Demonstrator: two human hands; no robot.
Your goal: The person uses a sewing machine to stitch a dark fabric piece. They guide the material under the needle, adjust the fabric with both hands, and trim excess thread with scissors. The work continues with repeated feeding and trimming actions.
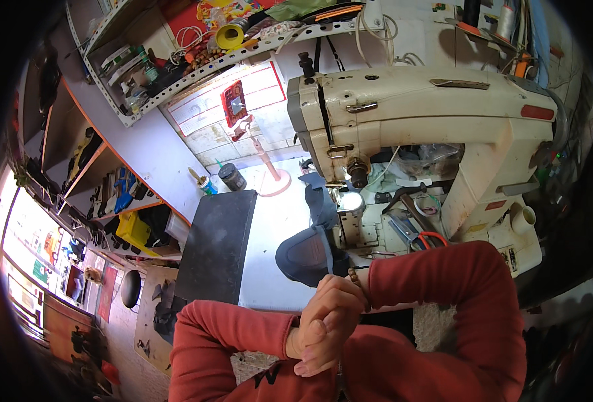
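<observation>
My left hand [308,340] and my right hand [337,298] are clasped together in front of my chest. Their fingers fold over one another, and no object shows between them. A beaded bracelet [355,277] circles the right wrist. Just beyond the hands lies a dark blue-grey shoe upper [303,254] with a lighter lining, on the white tabletop [270,268]. A narrower dark piece [320,203] of it reaches up to the needle area of a large cream sewing machine [404,104]. A lamp lights that spot. Neither hand touches the upper clearly.
Scissors [417,234] with orange handles lie on the machine's bed. A black board [216,244] covers the table's left part. Behind stand a dark jar [231,176] and a pink stand [270,177] holding a red-cased phone [233,104]. A cluttered metal shelf [209,72] hangs above.
</observation>
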